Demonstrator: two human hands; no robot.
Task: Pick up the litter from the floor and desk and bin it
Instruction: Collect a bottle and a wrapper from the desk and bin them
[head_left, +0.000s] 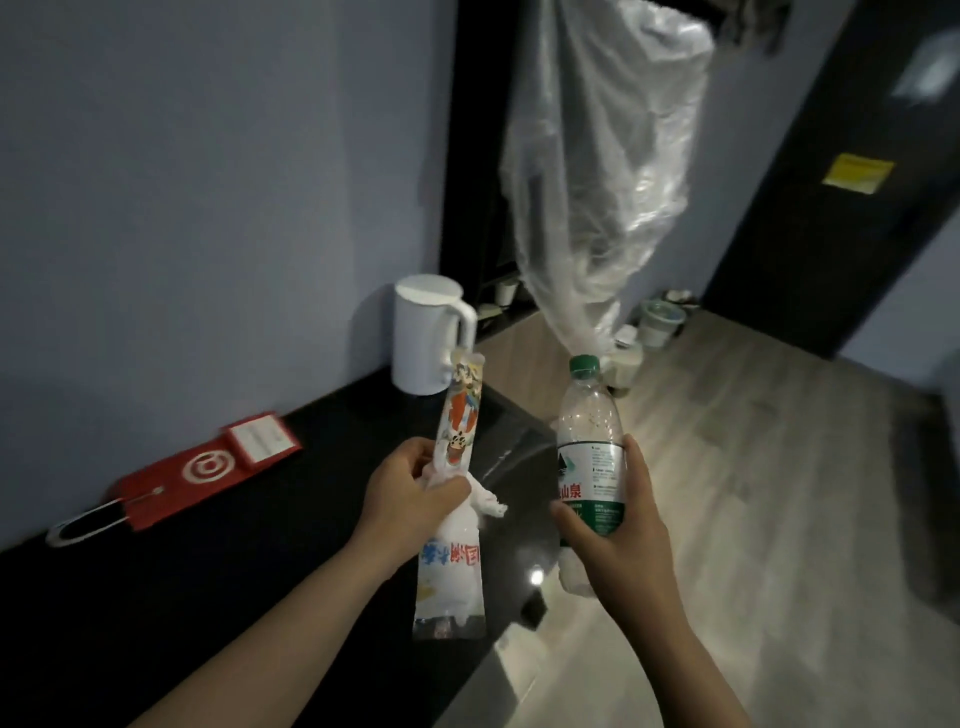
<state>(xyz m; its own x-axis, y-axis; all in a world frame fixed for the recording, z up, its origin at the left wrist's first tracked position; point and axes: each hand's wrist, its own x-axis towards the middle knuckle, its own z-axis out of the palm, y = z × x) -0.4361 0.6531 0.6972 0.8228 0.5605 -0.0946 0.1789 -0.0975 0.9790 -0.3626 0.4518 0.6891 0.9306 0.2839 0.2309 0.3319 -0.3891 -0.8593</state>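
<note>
The person's left grip (410, 499) is clenched round the middle of a long printed wrapper (462, 410). The wrapper stands nearly upright, one end rising above the fingers and the other hanging below the wrist. A crumpled white tissue (488, 501) is caught in the same grip and pokes out on its inner side.

The right grip (618, 535) is wrapped round the lower half of a clear plastic bottle (589, 431) with a green cap. It is held upright and looks almost empty. The two handfuls are near each other but apart, both raised over the corner of the black bench (260, 571).

A clear plastic bag (597, 182) hangs straight ahead. It narrows to a gathered end just above the bottle cap, and I cannot tell whether the two touch.

On the bench behind the wrapper, a white kettle (421, 332) stands against the wall. Further left lies a red paper bag (197, 478), flat on its side. On the wooden floor (753, 493) beyond the bottle, several pale cups and tubs (660, 322) sit by the foot of a dark door (831, 234) bearing a yellow notice (857, 173).
</note>
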